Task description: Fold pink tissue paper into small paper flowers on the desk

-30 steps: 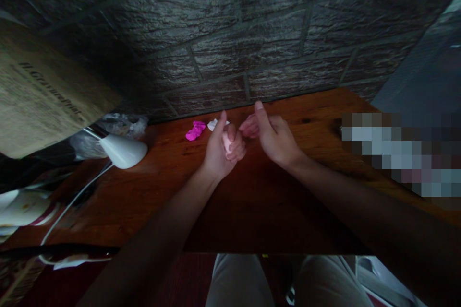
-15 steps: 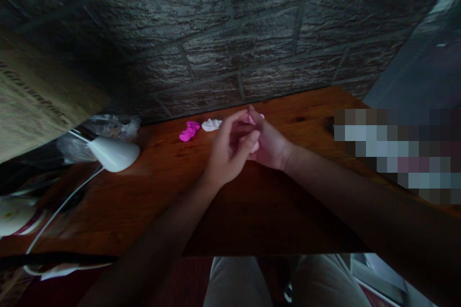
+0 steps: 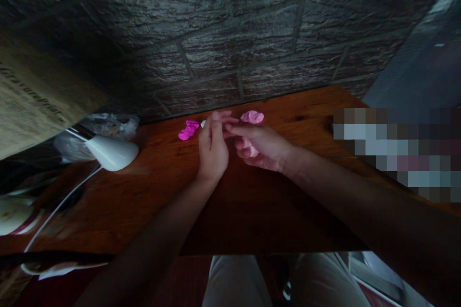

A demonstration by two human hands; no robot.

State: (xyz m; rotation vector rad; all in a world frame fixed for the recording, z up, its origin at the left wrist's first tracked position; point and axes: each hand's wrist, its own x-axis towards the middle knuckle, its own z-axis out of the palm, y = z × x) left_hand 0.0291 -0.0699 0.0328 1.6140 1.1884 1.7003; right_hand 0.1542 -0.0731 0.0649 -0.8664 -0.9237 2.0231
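Observation:
My left hand [image 3: 213, 146] is held over the wooden table [image 3: 252, 201], back toward me, fingers together and pointing away. Its fingertips meet those of my right hand [image 3: 259, 146], which lies palm up with a pale pink lump in its curled fingers. A light pink lump [image 3: 252, 116] lies on the table just behind my right hand. A bright magenta lump [image 3: 188, 130] lies left of my left hand. A white lump [image 3: 203, 123] is mostly hidden behind my left fingers.
A dark stone-pattern wall [image 3: 234, 33] rises behind the table. A white lamp head [image 3: 112, 152] with a cable lies at the left, with crumpled clear plastic [image 3: 108, 127] behind it and a cardboard box [image 3: 32, 100] above. A blurred patch covers the right.
My hands were apart with thumbs raised, then clasped together, and now touch only at the fingertips. The light pink lump has come into view behind my right hand.

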